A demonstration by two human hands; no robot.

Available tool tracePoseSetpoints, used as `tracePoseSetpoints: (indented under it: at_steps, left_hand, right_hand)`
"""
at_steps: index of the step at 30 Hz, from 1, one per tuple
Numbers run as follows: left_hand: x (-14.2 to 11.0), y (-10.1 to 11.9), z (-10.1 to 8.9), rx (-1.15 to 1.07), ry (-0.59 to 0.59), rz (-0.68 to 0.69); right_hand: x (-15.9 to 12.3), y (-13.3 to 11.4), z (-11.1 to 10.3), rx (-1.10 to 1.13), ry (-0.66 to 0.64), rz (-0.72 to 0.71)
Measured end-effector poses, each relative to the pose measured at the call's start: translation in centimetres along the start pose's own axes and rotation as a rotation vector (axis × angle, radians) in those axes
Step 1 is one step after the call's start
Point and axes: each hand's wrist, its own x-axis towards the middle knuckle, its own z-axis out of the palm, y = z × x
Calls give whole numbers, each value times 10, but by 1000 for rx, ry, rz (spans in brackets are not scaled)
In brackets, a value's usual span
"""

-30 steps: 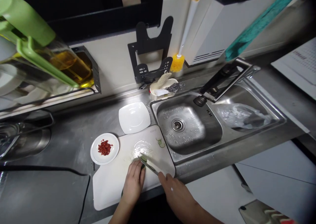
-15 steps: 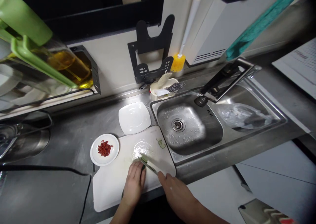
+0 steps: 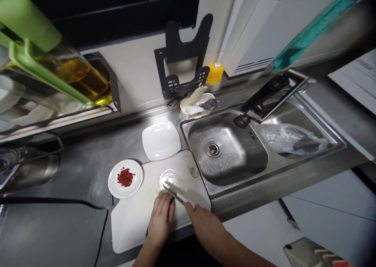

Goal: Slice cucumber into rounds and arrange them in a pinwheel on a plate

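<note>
A white cutting board (image 3: 132, 220) lies on the steel counter beside the sink. My left hand (image 3: 161, 219) rests on it with fingers together, pressing down a green vegetable (image 3: 171, 198) that shows only at my fingertips. My right hand (image 3: 205, 227) grips the handle of a knife (image 3: 174, 192), whose blade lies across the green piece just past my left fingertips. A few green slices (image 3: 193, 172) lie near the board's right edge.
A small round plate with chopped red bits (image 3: 125, 178) sits left of the board. An empty square white plate (image 3: 161, 140) stands behind it. The sink basin (image 3: 226, 153) and faucet (image 3: 264, 98) are right; a plastic bag (image 3: 289, 137) fills the second basin. A black cable (image 3: 53, 203) crosses the counter at left.
The knife blade has shifted slightly left along the green vegetable and my left fingers have drawn back a little. The view has drifted slightly; nothing else moved.
</note>
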Motion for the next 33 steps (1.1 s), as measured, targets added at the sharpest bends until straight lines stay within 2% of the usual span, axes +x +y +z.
tracePoseSetpoints:
  at_steps: [12,17,27,33]
  left_hand:
    - [1,0,-1,-13,3,5]
    - [0,0,0,-19,-1,6]
    - [1,1,-1,-9,3,-2]
    - [2,4,-5,-4,10,-4]
  right_hand:
    - [21,-6,6,52,-33,49]
    - [28,-8,9,94,-3,45]
    - [29,-5,23,90,54,47]
    - [14,4,34,-54,115,7]
